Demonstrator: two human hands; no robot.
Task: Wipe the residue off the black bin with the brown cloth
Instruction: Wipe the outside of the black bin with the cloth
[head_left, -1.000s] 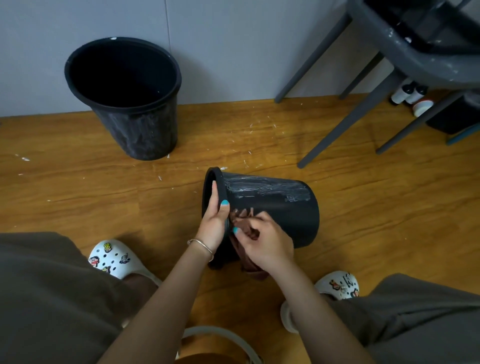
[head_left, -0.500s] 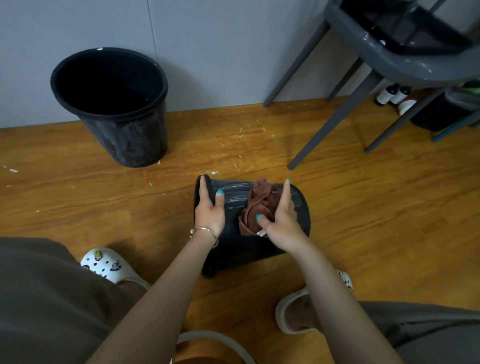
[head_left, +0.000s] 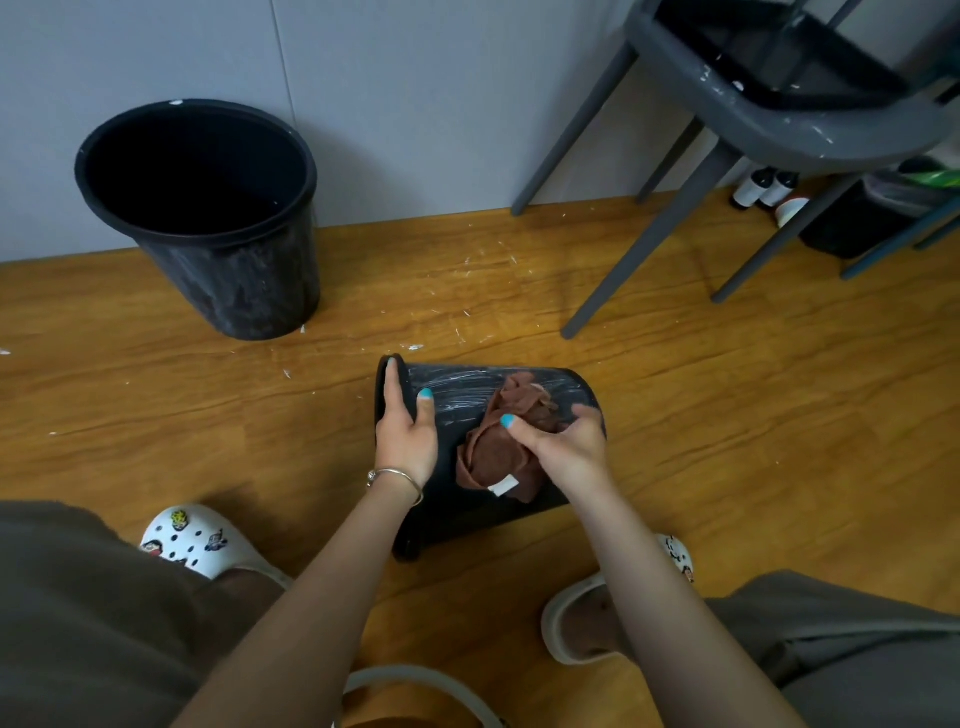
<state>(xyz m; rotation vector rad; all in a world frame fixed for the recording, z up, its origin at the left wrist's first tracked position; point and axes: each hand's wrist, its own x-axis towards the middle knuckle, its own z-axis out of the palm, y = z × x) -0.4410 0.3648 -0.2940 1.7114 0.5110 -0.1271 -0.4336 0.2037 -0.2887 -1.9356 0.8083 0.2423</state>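
Note:
A black bin (head_left: 457, 395) lies on its side on the wooden floor, mouth to the left, with white streaky residue across its upper side. My left hand (head_left: 405, 431) grips its rim, fingers over the edge and thumb on the outer wall. A crumpled brown cloth (head_left: 498, 447) with a white tag lies on the bin's side. My right hand (head_left: 563, 447) holds the cloth bunched under curled fingers and presses it against the bin near its base end.
A second black bin (head_left: 208, 218) stands upright at the back left by the grey wall. A grey chair (head_left: 737, 119) stands at the back right, with bottles (head_left: 763, 187) and a dark container beyond its legs. White flecks litter the floor (head_left: 467, 291). My feet in white clogs flank the bin.
My right hand brought the cloth from the bin's near side up onto its top, then drew back toward the base end with fingers curling onto the cloth. My left hand kept the rim.

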